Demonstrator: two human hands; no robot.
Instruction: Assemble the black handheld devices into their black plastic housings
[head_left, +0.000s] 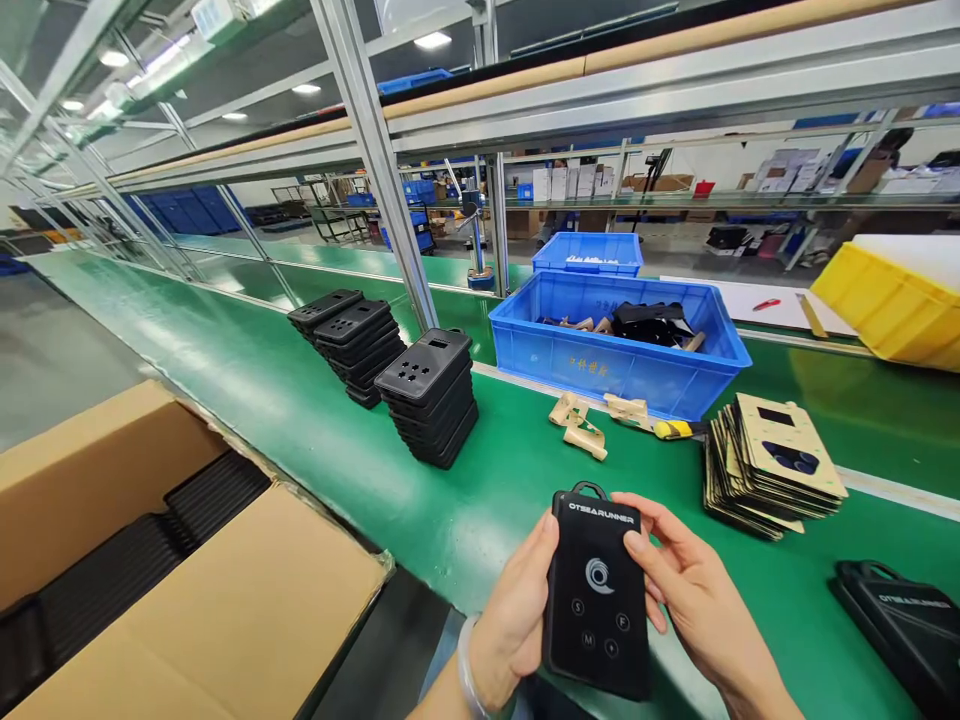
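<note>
A flat black plastic case [598, 640] with a loop at its top, a printed logo and several marked button symbols is held up at the front of the bench. My left hand [517, 595] grips its left edge, a clear bangle on the wrist. On the upper right edge, my right hand [686, 575] pinches it with the thumb on the face and fingers behind. To the right lie similar printed black cases [900, 625]. A stack of cream-backed panels [791, 455] with cut-outs stands beyond my right hand.
Stacks of black cases [427, 385] stand left on the green bench [300, 430]. Behind are a blue bin [600, 355] of scraps, peeled backing scraps [585, 435], a yellow-handled cutter [673, 429] and a yellow bin [892, 310]. An open carton [247, 600] sits at lower left; a metal post [382, 170] rises behind.
</note>
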